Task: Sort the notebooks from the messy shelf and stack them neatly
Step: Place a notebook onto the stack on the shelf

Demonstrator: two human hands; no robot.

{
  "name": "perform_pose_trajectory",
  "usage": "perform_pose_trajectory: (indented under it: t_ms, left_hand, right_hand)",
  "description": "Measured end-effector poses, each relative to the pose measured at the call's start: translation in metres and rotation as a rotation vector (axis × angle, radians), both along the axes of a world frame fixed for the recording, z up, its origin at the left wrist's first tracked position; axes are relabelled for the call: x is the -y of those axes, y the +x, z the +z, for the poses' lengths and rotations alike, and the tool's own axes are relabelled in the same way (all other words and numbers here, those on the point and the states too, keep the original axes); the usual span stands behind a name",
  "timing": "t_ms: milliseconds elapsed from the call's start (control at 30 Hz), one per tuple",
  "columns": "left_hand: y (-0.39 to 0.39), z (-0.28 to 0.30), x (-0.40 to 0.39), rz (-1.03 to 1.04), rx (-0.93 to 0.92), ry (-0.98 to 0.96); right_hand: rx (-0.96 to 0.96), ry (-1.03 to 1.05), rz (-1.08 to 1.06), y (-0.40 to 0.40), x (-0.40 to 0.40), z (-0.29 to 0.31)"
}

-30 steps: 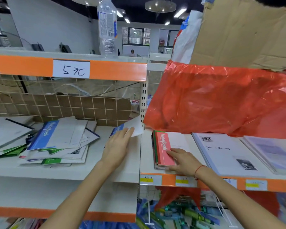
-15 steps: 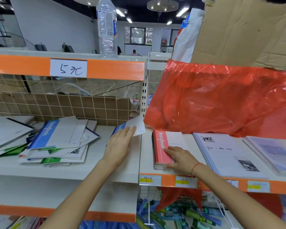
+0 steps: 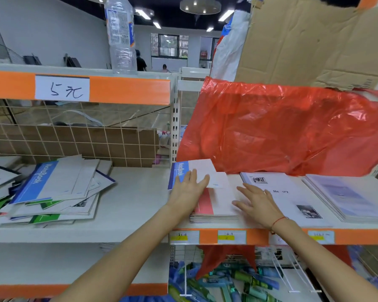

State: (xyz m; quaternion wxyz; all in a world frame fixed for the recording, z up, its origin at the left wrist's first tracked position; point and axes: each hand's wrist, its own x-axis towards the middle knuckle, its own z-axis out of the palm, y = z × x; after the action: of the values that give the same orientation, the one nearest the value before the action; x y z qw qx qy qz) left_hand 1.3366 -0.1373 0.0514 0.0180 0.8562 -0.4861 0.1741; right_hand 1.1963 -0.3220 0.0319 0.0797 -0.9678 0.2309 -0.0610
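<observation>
A messy pile of blue, green and white notebooks (image 3: 52,192) lies on the left shelf (image 3: 129,205). On the right shelf a neat stack with a red-spined notebook (image 3: 214,205) sits near the front edge. A blue-spined notebook (image 3: 196,173) lies on top of that stack, pushed toward the back. My left hand (image 3: 189,191) rests flat on it with fingers straight. My right hand (image 3: 256,203) lies flat with fingers spread at the stack's right side, partly over a white booklet (image 3: 279,192).
A red plastic bag (image 3: 282,129) hangs low over the right shelf, with cardboard (image 3: 310,40) above it. A water bottle (image 3: 120,33) stands on the top shelf. More booklets (image 3: 345,197) lie at far right. Packaged goods (image 3: 223,282) fill the lower bin.
My left hand carried the blue-spined notebook from the left shelf over to the right and laid it on the red-spined stack. My right hand slid from the stack's top to its right side.
</observation>
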Motion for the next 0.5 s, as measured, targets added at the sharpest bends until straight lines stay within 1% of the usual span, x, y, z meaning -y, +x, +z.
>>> perform_pose_trajectory:
  t_ms: [33,100,167,233,367,500]
  left_hand:
    - [-0.007,-0.002,0.009,-0.002,0.031,-0.02]
    - [-0.018,-0.011,0.022,-0.02,0.033,0.055]
    - [-0.024,-0.024,0.028,-0.018,-0.101,0.234]
    - [-0.026,-0.032,0.028,-0.03,-0.2,0.331]
    - [-0.018,-0.032,0.02,-0.097,-0.431,0.341]
    - [-0.008,-0.034,0.017,-0.126,-0.516,0.264]
  right_hand:
    - [-0.006,-0.01,-0.028,-0.006,0.003,-0.001]
    - [-0.029,-0.009,-0.062,-0.016,0.007,-0.004]
    - [-0.03,0.014,-0.065,-0.025,0.008,-0.007]
    - [-0.016,0.029,-0.066,-0.03,0.009,-0.007]
    - [-0.018,0.034,-0.065,-0.033,0.007,-0.004]
    - [-0.014,0.028,-0.06,-0.034,0.005,-0.004]
